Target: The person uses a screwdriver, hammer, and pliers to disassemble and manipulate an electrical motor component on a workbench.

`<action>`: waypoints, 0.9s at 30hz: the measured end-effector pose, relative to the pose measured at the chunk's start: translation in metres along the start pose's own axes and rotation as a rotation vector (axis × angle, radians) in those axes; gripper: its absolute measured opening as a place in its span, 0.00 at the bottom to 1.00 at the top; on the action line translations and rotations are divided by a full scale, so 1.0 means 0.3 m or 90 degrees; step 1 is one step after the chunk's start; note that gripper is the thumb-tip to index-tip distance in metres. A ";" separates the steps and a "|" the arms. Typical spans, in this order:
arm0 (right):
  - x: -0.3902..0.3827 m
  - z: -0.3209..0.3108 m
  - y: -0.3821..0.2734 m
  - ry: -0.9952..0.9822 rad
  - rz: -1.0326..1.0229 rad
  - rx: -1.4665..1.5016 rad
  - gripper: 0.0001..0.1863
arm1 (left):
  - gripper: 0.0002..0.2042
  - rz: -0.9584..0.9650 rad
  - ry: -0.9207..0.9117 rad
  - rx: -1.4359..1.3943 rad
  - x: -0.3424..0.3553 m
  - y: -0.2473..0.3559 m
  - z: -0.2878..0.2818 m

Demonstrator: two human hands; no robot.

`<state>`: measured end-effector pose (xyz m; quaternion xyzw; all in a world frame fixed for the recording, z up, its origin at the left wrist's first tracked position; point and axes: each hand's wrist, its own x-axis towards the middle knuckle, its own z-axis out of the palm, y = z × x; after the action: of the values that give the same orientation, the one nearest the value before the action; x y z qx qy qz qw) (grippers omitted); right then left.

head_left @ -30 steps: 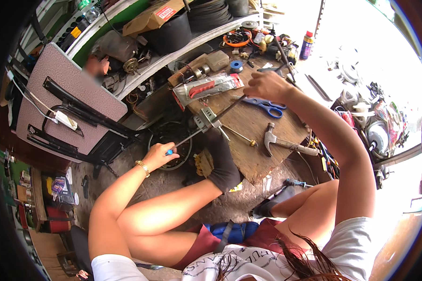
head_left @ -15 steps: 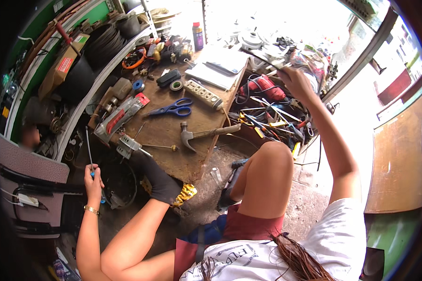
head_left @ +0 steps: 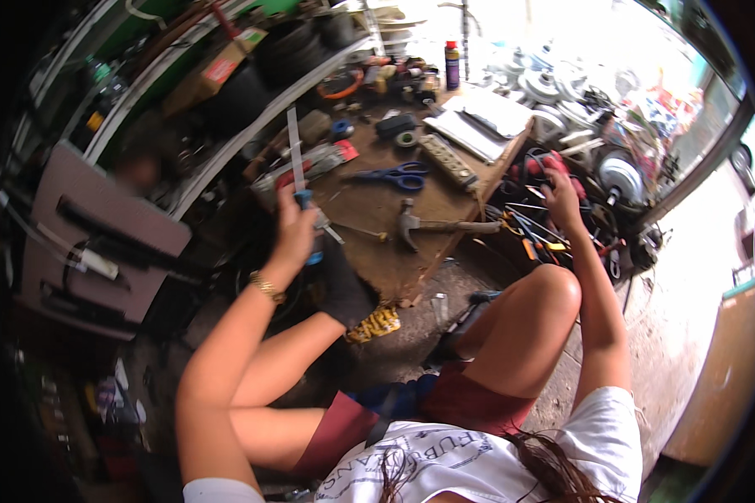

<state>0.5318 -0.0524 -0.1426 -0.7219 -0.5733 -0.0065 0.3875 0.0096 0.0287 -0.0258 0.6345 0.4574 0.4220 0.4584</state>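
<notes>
My left hand (head_left: 292,230) is wrapped round the blue handle of a long tool with a flat, straight metal blade (head_left: 294,151). The blade points up and away over the left edge of the wooden worktable. My right hand (head_left: 564,201) reaches over a bin of tools, close to a red power tool (head_left: 535,165). Its fingers look apart, and nothing shows between them. Between the hands, a hammer (head_left: 453,226) and blue-handled scissors (head_left: 401,175) lie on the worktable (head_left: 369,197). A thin screwdriver (head_left: 365,231) lies near the hammer.
A power strip (head_left: 449,161), a tape roll (head_left: 406,139) and white papers (head_left: 499,113) sit farther back. Behind them stands a red-capped bottle (head_left: 452,65). Motor parts (head_left: 538,84) pile up at the far right. A greyish panel (head_left: 101,210) stands at left.
My left hand has moved right and up with the blue-handled tool. My right hand has lowered toward the bin, and the thin dark rod it held no longer shows. The view has shifted left.
</notes>
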 end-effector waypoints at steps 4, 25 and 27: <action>0.075 -0.029 -0.637 -0.340 -0.006 0.431 0.19 | 0.26 0.141 -0.007 0.010 -0.103 0.099 0.226; -0.113 0.009 -0.742 -0.268 0.309 1.075 0.19 | 0.34 0.106 -0.213 0.811 0.065 -0.119 -0.179; -0.158 -0.005 -0.763 -0.232 0.327 1.186 0.21 | 0.31 0.077 -0.098 0.756 0.028 -0.141 -0.152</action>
<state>0.3256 -0.0826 -0.0368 -0.2205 -0.2257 0.6437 0.6972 -0.0403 0.0526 -0.0555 0.8357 0.5433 0.0727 0.0323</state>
